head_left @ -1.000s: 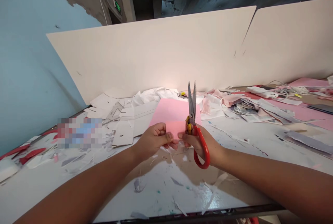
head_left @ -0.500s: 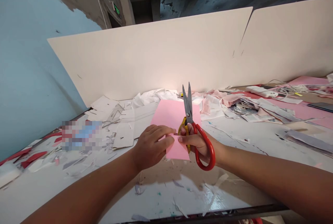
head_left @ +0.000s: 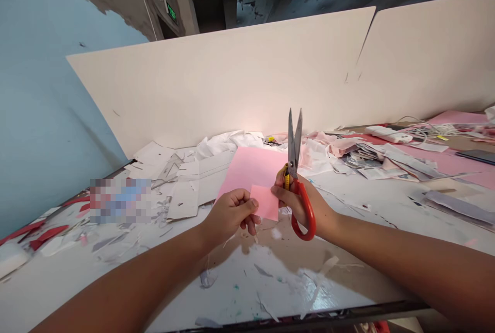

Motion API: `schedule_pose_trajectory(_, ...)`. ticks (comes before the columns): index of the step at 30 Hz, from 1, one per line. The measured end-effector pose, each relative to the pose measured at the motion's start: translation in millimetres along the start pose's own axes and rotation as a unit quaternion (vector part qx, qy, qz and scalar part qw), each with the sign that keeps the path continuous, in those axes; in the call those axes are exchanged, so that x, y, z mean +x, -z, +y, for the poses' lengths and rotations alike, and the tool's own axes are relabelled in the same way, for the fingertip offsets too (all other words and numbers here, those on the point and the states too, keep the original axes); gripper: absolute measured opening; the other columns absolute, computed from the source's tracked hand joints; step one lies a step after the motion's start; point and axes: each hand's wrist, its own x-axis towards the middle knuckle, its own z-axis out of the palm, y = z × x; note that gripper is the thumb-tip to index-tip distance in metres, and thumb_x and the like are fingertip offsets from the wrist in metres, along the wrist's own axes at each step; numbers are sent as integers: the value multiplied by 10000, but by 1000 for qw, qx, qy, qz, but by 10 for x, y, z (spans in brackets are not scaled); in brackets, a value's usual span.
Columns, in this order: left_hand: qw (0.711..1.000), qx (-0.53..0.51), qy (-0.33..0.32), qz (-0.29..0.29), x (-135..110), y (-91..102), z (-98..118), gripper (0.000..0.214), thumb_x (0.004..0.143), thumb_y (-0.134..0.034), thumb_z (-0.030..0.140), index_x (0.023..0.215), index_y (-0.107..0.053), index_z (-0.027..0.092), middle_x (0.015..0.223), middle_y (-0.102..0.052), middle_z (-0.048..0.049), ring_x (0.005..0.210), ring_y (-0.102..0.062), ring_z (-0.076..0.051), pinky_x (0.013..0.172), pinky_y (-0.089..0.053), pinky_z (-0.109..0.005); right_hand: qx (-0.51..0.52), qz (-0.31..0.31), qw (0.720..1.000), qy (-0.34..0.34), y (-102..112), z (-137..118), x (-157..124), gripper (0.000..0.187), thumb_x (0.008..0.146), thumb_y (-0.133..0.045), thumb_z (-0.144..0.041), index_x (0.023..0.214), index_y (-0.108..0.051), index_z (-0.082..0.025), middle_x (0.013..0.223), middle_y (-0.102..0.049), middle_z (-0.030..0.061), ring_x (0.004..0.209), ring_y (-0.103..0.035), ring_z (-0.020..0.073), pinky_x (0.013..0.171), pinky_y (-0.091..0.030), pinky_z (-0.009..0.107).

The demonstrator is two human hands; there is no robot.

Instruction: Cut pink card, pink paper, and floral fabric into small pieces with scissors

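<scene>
Between my hands, above the table, is a small square of pink paper [head_left: 266,202]. My left hand [head_left: 234,213] is closed on its left edge, thumb on top. With thumb and fingers my right hand [head_left: 299,196] pinches its right edge. The same hand carries scissors [head_left: 302,199] with red handles, blades pointing up and a little apart. A strip of yellow measuring tape [head_left: 286,177] is also in the right hand, beside the scissors. A larger sheet of pink paper [head_left: 247,165] lies on the table just behind my hands.
Paper scraps lie across the white table [head_left: 174,281]. Cut white card pieces [head_left: 183,194] are at the left, crumpled white material [head_left: 228,142] at the back. On the right are stacked pieces [head_left: 402,160], a white power strip [head_left: 389,134] and a phone [head_left: 477,156]. A pale partition [head_left: 232,85] stands behind.
The small pink paper has been turned and raised and now shows as a flat square. My right hand has shifted right and up with the scissors; my left hand's fingers have curled under.
</scene>
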Motion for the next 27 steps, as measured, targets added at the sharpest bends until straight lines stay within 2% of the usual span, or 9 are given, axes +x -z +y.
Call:
schedule_pose_trajectory(3,1000,5,-9,16,-6,-2,10,262,747,-520,375,632,-428,158,583,-597,4,437,-543,-92,463,-359,-216,8,-2,1000,3,18,23,30,177,695,-549,-309,727,-417,-196,627,-474,-41,547,-480,105,557,-402,258)
schedule_pose_trajectory(8,998,21,-32,40,-24,-15,0,269,764,-494,393,645,-431,160,628,-623,-7,461,-551,-92,483,-363,-222,-13,-13,999,-31,24,-3,36,195,664,-578,-303,711,-427,-189,594,-463,-45,529,-477,105,545,-392,256)
schedule_pose_trajectory(15,998,31,-56,-10,-48,-16,-7,258,776,-477,395,670,-446,162,576,-569,13,498,-557,-103,500,-364,-226,6,-12,999,-48,6,-7,16,215,636,-593,-281,727,-418,-195,583,-395,-64,514,-392,84,504,-328,232)
schedule_pose_trajectory(21,997,36,-46,56,-56,-37,8,351,766,-445,466,585,-375,172,526,-373,70,421,-510,-84,463,-386,-228,-21,-48,998,-35,-6,15,-16,177,656,-561,-244,723,-402,-205,580,-382,-74,516,-356,79,505,-296,226)
schedule_pose_trajectory(27,996,25,-46,68,-54,-52,-32,327,789,-400,436,594,-393,173,538,-390,55,431,-498,-85,480,-408,-240,-24,-51,998,-37,-28,38,-31,174,663,-559,-257,740,-411,-207,603,-404,-69,536,-384,85,527,-316,234)
